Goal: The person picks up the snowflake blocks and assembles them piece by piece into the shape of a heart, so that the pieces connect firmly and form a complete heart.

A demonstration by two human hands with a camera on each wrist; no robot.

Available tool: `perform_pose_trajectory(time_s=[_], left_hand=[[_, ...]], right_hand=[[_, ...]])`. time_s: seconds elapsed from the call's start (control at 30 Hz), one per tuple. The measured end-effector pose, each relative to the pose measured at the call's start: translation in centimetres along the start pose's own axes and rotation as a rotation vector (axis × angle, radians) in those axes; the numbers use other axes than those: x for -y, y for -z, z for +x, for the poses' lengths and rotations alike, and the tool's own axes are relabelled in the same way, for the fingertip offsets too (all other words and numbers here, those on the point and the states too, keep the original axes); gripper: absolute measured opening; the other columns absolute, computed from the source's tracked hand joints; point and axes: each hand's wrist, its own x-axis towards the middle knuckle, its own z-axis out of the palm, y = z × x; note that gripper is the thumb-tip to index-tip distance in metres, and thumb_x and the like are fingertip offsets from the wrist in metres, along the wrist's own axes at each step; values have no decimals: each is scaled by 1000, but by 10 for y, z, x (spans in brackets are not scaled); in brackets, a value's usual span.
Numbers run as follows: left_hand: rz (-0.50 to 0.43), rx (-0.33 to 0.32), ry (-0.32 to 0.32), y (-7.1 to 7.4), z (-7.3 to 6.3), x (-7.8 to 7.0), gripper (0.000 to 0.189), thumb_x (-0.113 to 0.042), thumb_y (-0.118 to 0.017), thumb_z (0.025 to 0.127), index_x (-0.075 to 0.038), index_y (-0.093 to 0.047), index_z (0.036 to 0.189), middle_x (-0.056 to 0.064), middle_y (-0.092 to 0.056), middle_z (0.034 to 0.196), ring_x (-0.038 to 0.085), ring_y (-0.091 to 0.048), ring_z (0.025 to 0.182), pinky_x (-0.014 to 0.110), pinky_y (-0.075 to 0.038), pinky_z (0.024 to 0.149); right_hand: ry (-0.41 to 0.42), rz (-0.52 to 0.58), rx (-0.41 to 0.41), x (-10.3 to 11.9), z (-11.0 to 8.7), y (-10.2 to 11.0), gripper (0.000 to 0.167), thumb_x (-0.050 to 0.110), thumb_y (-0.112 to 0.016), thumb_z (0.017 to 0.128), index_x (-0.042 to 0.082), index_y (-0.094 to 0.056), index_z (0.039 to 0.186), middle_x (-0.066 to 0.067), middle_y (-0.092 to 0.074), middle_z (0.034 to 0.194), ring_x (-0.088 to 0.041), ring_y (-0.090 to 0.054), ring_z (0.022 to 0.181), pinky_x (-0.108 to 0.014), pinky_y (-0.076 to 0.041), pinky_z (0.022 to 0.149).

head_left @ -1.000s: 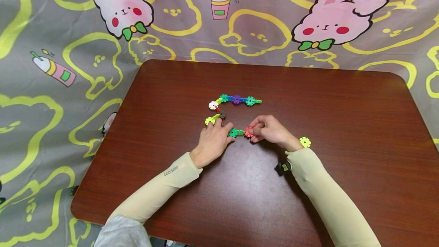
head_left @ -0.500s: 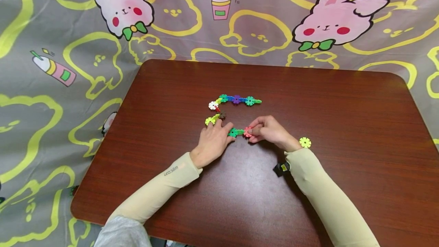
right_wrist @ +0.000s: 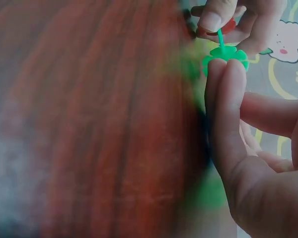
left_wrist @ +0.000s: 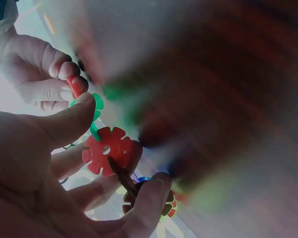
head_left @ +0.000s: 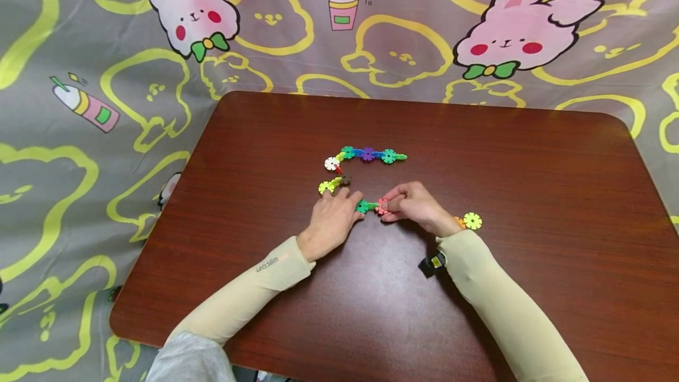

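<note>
A chain of colourful snowflake discs curves across the table, its white disc (head_left: 332, 163) and yellow disc (head_left: 326, 187) on the bend. My left hand (head_left: 330, 220) lies over the lower stretch, hiding part of it. In the left wrist view its fingers curl about a red disc (left_wrist: 107, 156) and a brown disc (left_wrist: 169, 206) in the chain. Thumb and fingers of my right hand (head_left: 416, 206) pinch a pinkish-red disc (head_left: 380, 207) at the lower end, right beside green discs (head_left: 363, 206). Its slots are mostly covered by the fingertips.
A loose yellow disc (head_left: 472, 220) lies right of my right wrist, with an orange disc (head_left: 460, 222) partly hidden by that wrist. A black device (head_left: 431, 264) sits at the right cuff. Behind the brown table (head_left: 530, 152) hangs a patterned cloth (head_left: 292, 63).
My right hand has shifted slightly left with the pinkish-red disc, and the orange disc has come into sight beside its wrist. My left hand has hardly moved.
</note>
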Motion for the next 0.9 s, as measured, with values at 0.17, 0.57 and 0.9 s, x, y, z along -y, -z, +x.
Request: perform_pose_trajectory(time_s=[0.17,0.57,0.9], left_hand=[[2,-19,38,-1,1,1,29,-41,-65,89,-17,-62,105,13,-57,101,34,-57,74,42,-52,54],[9,7,87,2,0,3,30,-42,-63,91,-18,-59,109,17,-54,110,35,-58,79,45,-50,58],[24,-16,94,0,-4,5,34,-44,-64,90,-19,-58,111,17,-55,108,34,-56,76,42,-48,55]], right_hand=[[17,49,-19,-2,0,-1,25,-11,-56,87,-19,-53,110,-11,-67,83,-15,-70,72,-33,-59,72],[100,-182,-86,6,-6,3,29,8,-68,89,-9,-62,112,-16,-70,88,-13,-68,60,-32,-59,61],[240,-601,-156,19,-32,67,25,24,-71,88,6,-69,105,-15,-70,87,-27,-63,71,-30,-52,61]])
